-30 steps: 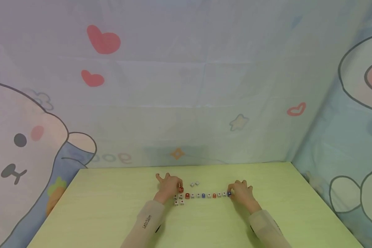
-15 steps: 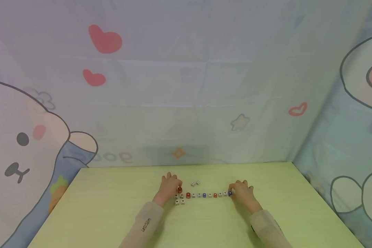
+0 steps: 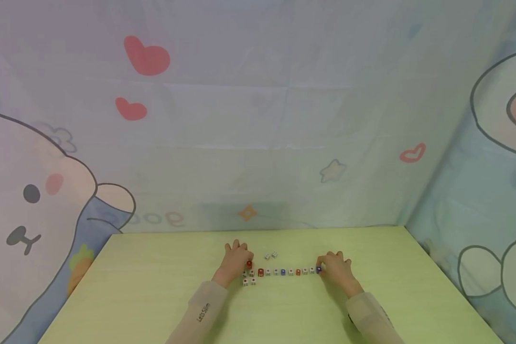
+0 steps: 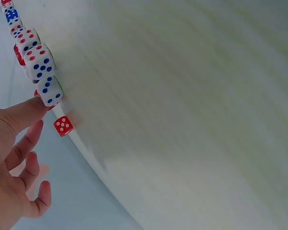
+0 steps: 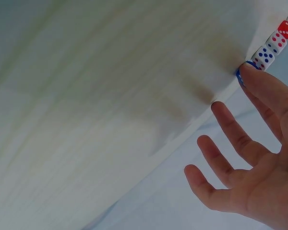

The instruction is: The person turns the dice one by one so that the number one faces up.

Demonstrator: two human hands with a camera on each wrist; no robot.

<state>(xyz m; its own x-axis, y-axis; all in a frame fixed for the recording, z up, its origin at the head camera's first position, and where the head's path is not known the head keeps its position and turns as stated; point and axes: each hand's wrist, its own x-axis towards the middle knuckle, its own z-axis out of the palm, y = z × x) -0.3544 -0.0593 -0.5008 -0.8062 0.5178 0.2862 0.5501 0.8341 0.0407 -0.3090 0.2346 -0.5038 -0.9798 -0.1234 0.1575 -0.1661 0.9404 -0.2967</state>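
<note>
My left hand [image 3: 232,264] pinches a red die [image 3: 249,264] just behind a small cluster of white dice [image 3: 253,282]. In the left wrist view its thumb tip is right at a white die [image 4: 49,91] that partly hides the red one. A second red die [image 4: 63,126] rests on the table beyond the fingertips. At the other end of a row, my right hand [image 3: 336,269] pinches a blue die [image 3: 318,270] between thumb and index finger. That blue die is mostly covered by the thumb in the right wrist view, where the other fingers spread apart, loosely bent.
Between the hands runs a row of white, blue and red dice, with a larger red die [image 3: 261,273] at its left end. Two white dice [image 3: 271,255] lie behind it. The pale yellow-green table [image 3: 284,315] ends at a printed cloth backdrop [image 3: 258,143].
My left hand's outer fingers, spread to the left a second ago, have drawn in. The red die there has shifted slightly left. My right hand keeps its place at the blue die.
</note>
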